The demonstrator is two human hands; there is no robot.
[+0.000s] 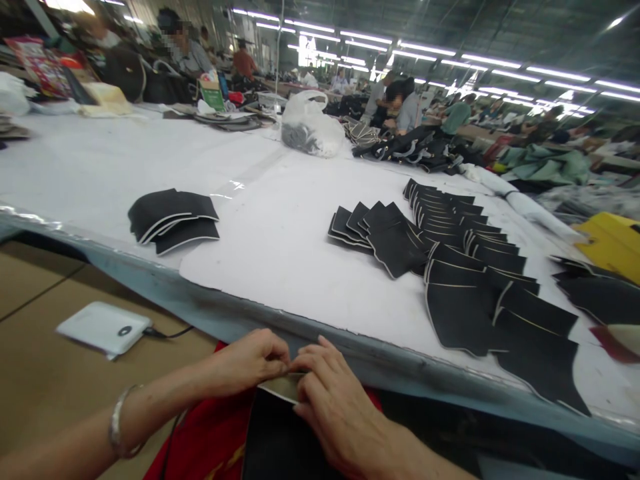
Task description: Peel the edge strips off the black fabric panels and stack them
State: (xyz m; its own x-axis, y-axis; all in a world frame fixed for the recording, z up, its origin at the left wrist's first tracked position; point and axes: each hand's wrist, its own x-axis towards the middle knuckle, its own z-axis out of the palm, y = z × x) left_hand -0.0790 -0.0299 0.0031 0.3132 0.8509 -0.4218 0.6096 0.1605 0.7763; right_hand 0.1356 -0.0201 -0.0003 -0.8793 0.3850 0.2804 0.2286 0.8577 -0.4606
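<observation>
My left hand (250, 360) and my right hand (335, 400) meet below the table's front edge, both pinching the pale top edge of a black fabric piece (280, 433) held over red cloth (210, 440) on my lap. A silver bangle (119, 420) circles my left wrist. On the white table (280, 267) lie several black fabric pieces with pale edging: a small stack (173, 217) to the left, a fanned pile (380, 237) in the middle, and overlapping rows (480, 280) to the right.
A white power bank (103, 327) with a cable lies on the brown floor at left. A clear plastic bag (310, 127) sits farther back on the table. A yellow object (613, 243) is at the right. Other people work at the far side and beyond.
</observation>
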